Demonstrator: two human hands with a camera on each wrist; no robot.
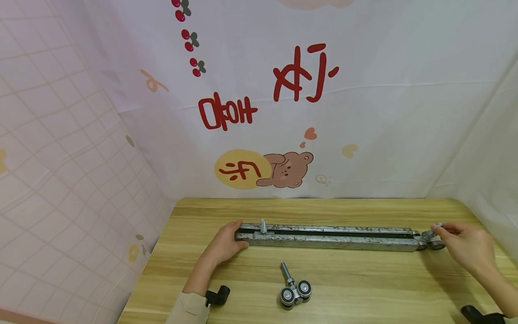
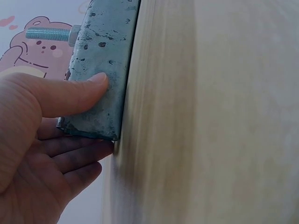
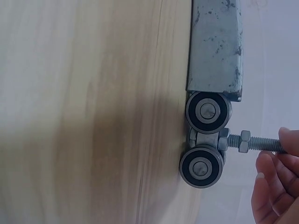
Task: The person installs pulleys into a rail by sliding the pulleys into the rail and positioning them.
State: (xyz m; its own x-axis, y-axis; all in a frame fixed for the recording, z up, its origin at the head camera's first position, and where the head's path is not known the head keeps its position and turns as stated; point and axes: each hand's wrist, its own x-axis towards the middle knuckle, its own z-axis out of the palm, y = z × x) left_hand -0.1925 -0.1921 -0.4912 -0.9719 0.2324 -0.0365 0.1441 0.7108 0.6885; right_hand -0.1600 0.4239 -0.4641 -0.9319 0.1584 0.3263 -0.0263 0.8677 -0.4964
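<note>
A slotted metal rail (image 1: 328,243), scuffed and grey, lies crosswise on the wooden table. My left hand (image 1: 225,243) grips its left end, with the thumb (image 2: 77,95) on the rail's side face. A bolt (image 2: 49,34) with a nut stands up through the slot near that end; what it joins inside is hidden. At the rail's right end my right hand (image 1: 469,246) pinches the threaded bolt of a roller trolley (image 3: 205,140). One of its wheels is right at the rail's end and the other is outside. A second roller trolley (image 1: 296,293) lies in front of the rail.
Behind the table (image 1: 364,288) hangs a white cloth (image 1: 384,112) printed with a bear, cherries and red characters. More cloth hangs at the left and right sides. Black wrist mounts (image 1: 218,295) sit on both forearms.
</note>
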